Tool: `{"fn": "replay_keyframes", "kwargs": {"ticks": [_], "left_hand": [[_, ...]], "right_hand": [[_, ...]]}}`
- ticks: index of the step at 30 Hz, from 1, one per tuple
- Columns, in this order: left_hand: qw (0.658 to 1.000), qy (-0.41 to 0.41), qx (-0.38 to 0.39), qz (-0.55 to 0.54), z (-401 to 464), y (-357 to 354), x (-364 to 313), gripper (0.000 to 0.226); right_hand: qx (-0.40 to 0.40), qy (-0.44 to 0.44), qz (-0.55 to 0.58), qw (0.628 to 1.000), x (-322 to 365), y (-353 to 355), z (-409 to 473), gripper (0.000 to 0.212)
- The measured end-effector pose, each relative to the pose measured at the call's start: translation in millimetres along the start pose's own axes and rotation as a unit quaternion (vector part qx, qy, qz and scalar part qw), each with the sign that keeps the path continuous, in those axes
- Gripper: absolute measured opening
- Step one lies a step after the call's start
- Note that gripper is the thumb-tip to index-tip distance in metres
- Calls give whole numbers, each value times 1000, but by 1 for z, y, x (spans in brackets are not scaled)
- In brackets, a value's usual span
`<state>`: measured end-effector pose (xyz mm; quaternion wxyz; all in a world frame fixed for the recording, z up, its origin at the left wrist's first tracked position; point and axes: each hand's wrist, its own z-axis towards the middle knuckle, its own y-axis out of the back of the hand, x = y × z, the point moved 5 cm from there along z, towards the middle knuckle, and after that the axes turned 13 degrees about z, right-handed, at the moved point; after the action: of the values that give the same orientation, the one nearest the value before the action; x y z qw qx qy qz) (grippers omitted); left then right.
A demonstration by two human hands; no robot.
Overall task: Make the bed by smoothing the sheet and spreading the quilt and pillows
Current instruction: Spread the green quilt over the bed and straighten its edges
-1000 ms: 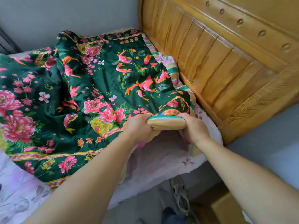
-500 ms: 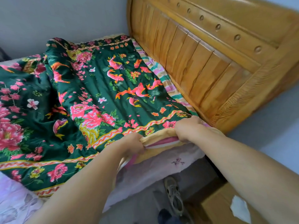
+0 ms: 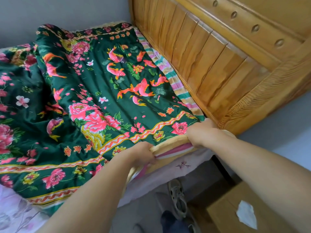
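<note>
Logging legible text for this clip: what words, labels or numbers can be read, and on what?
"余 有 年", tentatively: orange characters on the quilt, near border band.
"有", beside one blurred character: same quilt, near the headboard corner.
Orange characters at the quilt's far end: too small to read.
No other text visible.

orange characters on quilt (image 3: 104, 91), illegible

One quilt (image 3: 104, 91), one sheet (image 3: 176, 172), one headboard (image 3: 227, 52), two hands, one shoe (image 3: 178, 199), perhaps one paper scrap (image 3: 246, 214) on one box (image 3: 223, 214).
</note>
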<state>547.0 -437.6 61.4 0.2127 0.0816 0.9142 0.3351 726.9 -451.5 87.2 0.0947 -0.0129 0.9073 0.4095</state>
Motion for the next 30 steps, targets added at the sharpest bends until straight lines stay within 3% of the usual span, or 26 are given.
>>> {"fn": "replay_keyframes", "kwargs": {"ticks": [3, 7, 10, 12, 15, 17, 20, 22, 24, 27, 30], "left_hand": [[999, -8, 34, 41, 13, -13, -6, 15], [991, -43, 55, 114, 33, -35, -21, 67], [992, -86, -21, 93, 47, -38, -46, 96], [986, -91, -86, 112, 57, -38, -65, 86], [980, -49, -121, 148, 70, -36, -76, 35], [988, -25, -125, 85, 78, -34, -71, 21], [987, 3, -124, -98, 82, -25, -55, 11], [976, -1, -94, -195, 82, -21, -46, 5], [976, -10, -34, -216, 84, -22, -42, 12], [992, -11, 58, -114, 87, -33, -44, 7], [993, -9, 106, -58, 88, -49, -49, 10]], "right_hand": [[23, 17, -2, 1000, -7, -29, 7, 27], [38, 27, 166, 985, -14, -53, 14, 33], [18, 44, 267, 963, -12, -50, 20, 26], [-4, 57, 305, 951, -9, -47, 22, 30], [-38, 78, 364, 927, -7, -50, 24, 24], [-35, 82, 345, 934, -15, -65, 26, 35], [-8, 54, 256, 965, -46, -95, 32, 56], [-12, 14, 268, 963, -74, -103, 35, 45], [-36, -9, 275, 961, -94, -97, 37, 33], [-66, 17, 169, 983, -102, -76, 44, 27], [-28, 33, 75, 996, -95, -60, 45, 20]]}}
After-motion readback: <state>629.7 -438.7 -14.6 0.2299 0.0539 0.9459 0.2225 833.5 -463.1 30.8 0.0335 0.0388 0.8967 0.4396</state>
